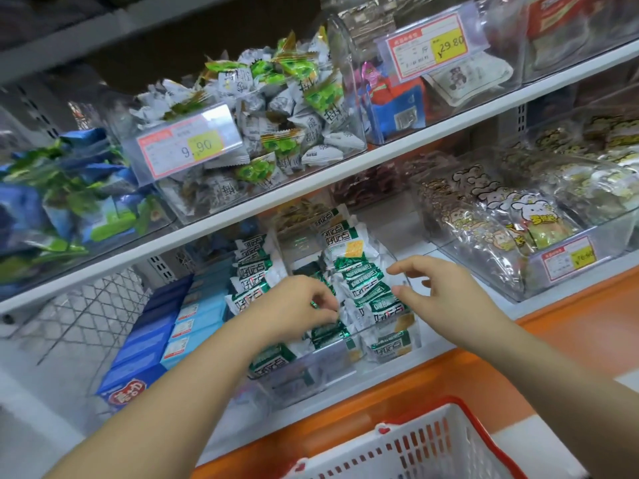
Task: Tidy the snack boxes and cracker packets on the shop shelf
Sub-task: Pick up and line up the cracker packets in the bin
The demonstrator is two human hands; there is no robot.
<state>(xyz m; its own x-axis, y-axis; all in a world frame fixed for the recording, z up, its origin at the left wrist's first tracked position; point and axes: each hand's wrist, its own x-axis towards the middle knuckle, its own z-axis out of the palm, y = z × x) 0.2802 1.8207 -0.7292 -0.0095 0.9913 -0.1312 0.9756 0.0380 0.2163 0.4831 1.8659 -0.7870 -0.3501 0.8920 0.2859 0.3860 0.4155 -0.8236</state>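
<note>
Left of the clear bin point(321, 371), blue snack boxes point(148, 340) stand in rows on the white shelf point(52, 385). Above the bin we read 9.90 on a tag point(188, 146). In the bin lie green-and-white cracker packets point(363, 288). Our left hand point(297, 305) pinches one with curled fingers, and our right hand point(439, 288) hovers over the bin, fingers loosely spread. Up right of the bin another tag point(428, 51) reads ¥29.80, and below the bin sits a red-rimmed basket point(432, 447).

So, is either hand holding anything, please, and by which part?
The left hand seems to pinch a cracker packet by its edge; the right hand holds nothing.
</note>
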